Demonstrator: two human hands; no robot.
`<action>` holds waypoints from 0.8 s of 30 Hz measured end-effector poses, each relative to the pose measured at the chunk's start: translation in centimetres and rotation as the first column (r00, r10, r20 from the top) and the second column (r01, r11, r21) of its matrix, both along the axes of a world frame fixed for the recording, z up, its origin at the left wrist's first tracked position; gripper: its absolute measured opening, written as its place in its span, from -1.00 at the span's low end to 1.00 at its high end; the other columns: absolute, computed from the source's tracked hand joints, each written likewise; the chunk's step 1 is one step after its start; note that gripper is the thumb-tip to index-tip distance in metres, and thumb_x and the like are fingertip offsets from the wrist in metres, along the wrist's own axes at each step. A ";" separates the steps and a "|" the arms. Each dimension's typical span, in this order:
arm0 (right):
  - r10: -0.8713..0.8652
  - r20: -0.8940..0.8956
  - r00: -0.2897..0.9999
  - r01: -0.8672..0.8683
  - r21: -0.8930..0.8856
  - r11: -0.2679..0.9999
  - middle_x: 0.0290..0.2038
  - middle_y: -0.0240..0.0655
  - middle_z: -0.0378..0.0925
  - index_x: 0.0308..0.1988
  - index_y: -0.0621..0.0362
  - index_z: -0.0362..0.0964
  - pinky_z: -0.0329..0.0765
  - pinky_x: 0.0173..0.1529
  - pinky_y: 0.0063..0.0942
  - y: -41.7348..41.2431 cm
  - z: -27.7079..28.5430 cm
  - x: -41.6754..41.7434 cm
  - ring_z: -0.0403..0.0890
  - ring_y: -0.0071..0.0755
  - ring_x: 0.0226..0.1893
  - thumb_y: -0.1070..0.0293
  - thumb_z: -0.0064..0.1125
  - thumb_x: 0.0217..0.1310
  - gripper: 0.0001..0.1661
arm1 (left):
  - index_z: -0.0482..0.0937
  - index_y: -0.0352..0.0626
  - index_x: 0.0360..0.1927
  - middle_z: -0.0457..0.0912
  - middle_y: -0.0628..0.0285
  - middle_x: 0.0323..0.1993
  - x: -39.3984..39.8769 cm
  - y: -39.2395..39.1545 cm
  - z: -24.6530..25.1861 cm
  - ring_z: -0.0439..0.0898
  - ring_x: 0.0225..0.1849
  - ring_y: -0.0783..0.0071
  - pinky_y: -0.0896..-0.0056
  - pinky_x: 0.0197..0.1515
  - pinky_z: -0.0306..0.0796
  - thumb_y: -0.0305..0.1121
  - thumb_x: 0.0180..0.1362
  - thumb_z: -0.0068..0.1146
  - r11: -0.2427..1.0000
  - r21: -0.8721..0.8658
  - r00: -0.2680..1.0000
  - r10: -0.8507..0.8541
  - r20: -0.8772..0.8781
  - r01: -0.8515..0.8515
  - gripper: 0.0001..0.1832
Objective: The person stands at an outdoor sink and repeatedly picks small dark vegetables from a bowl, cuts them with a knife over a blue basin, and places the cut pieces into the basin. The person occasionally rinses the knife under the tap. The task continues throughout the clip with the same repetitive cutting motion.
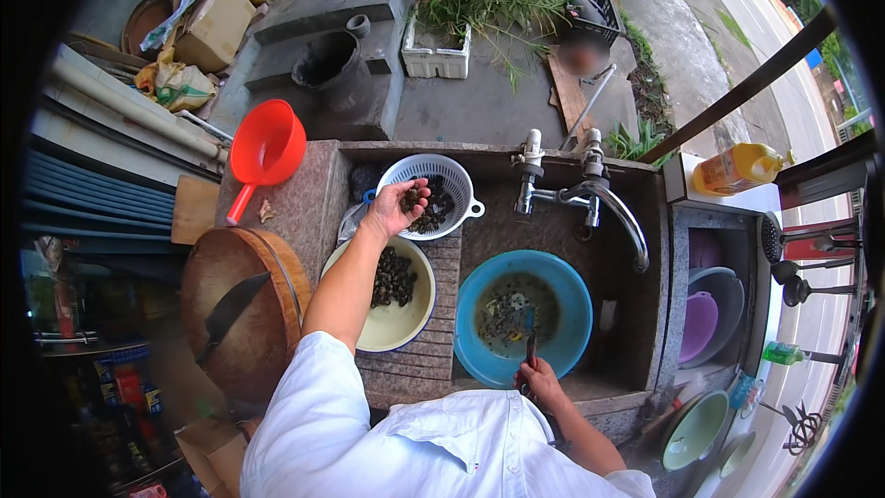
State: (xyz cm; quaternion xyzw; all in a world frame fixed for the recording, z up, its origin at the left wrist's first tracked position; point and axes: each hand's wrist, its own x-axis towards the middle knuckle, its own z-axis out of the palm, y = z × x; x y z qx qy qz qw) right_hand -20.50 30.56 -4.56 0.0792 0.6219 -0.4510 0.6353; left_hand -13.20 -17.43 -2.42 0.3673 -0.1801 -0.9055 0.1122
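Note:
My left hand (pixel 399 207) is palm up over a white plastic colander (pixel 462 183), fingers curled around some small dark snails (pixel 415 197). More snails (pixel 434 211) lie in the colander. Just below it, a cream basin (pixel 387 328) with a dark rim holds a heap of dark snails (pixel 393 278). My right hand (pixel 541 382) grips a dark, reddish-handled tool (pixel 531 351), seemingly pliers, at the near rim of a blue plastic basin (pixel 577 304). Murky water (pixel 508 332) with bits of shell fills the bottom of that basin.
A chrome faucet (pixel 626 221) arches over the stone sink (pixel 553 232). On the left, a cleaver (pixel 231 311) rests on a round wooden chopping block (pixel 269 346), and a red ladle (pixel 266 142) lies beyond. A yellow bottle (pixel 733 169) stands on the right ledge.

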 end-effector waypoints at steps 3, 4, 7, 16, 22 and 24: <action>0.011 0.053 0.999 -0.011 0.002 1.000 -0.36 -0.22 0.50 -0.24 0.17 0.24 0.53 -0.28 -0.39 0.9 0.0 -0.3 0.58 -0.31 -0.37 0.44 -0.14 0.31 -0.94 | 0.52 -0.22 -0.10 0.60 0.15 -0.31 -0.3 1.7 0.7 0.56 -0.37 0.43 0.52 -0.34 0.51 -0.37 0.21 -0.02 0.999 -0.040 0.999 0.032 0.015 -0.032 -0.77; 0.023 0.073 0.997 -0.022 -0.015 1.000 -0.33 -0.21 0.50 -0.24 0.17 0.24 0.54 -0.26 -0.37 0.9 0.0 -0.6 0.59 -0.30 -0.33 0.46 -0.14 0.30 -0.95 | 0.53 -0.18 -0.11 0.60 0.17 -0.33 -0.3 2.1 1.1 0.55 -0.38 0.46 0.54 -0.36 0.50 -0.38 0.18 0.05 0.997 -0.069 0.999 0.035 0.008 -0.034 -0.78; 0.053 0.092 0.994 -0.049 -0.049 0.998 -0.25 -0.19 0.51 -0.21 0.16 0.24 0.58 -0.14 -0.27 0.8 0.4 -0.8 0.60 -0.21 -0.22 0.55 -0.15 0.24 -0.89 | 0.54 -0.09 -0.16 0.59 0.24 -0.40 0.5 4.8 2.2 0.52 -0.45 0.56 0.61 -0.45 0.42 -0.36 0.15 0.13 0.988 -0.148 0.997 -0.049 -0.053 0.041 -0.82; 0.383 -0.083 0.920 -0.389 -0.084 0.917 -0.26 -0.21 0.57 -0.18 0.13 0.25 0.46 -0.50 -0.49 -0.9 1.2 -2.8 0.66 -0.32 -0.33 0.50 -0.13 0.22 -0.87 | 0.47 -0.15 -0.05 0.55 0.19 -0.29 5.1 19.5 6.0 0.52 -0.35 0.45 0.49 -0.29 0.45 -0.48 0.16 0.00 0.976 -0.086 0.980 -0.199 -0.007 0.198 -0.74; 0.229 -0.101 0.968 -0.240 -0.114 0.964 -0.30 -0.25 0.57 -0.27 0.12 0.25 0.31 -0.63 -0.58 1.5 -0.2 -2.2 0.64 -0.40 -0.45 0.48 -0.15 0.16 -0.91 | 0.49 -0.20 -0.02 0.57 0.12 -0.20 6.3 27.5 6.6 0.56 -0.28 0.38 0.45 -0.24 0.49 -0.36 0.22 0.01 0.976 0.159 0.987 -0.136 -0.084 0.148 -0.72; 0.260 -0.135 0.956 -0.278 -0.143 0.950 -0.31 -0.24 0.55 -0.26 0.14 0.26 0.41 -0.58 -0.55 2.0 -1.6 -2.7 0.64 -0.38 -0.42 0.49 -0.15 0.15 -0.89 | 0.49 -0.20 -0.02 0.57 0.13 -0.21 6.0 28.8 6.2 0.56 -0.28 0.38 0.46 -0.24 0.49 -0.39 0.22 0.01 0.977 0.123 0.984 -0.168 -0.059 0.174 -0.73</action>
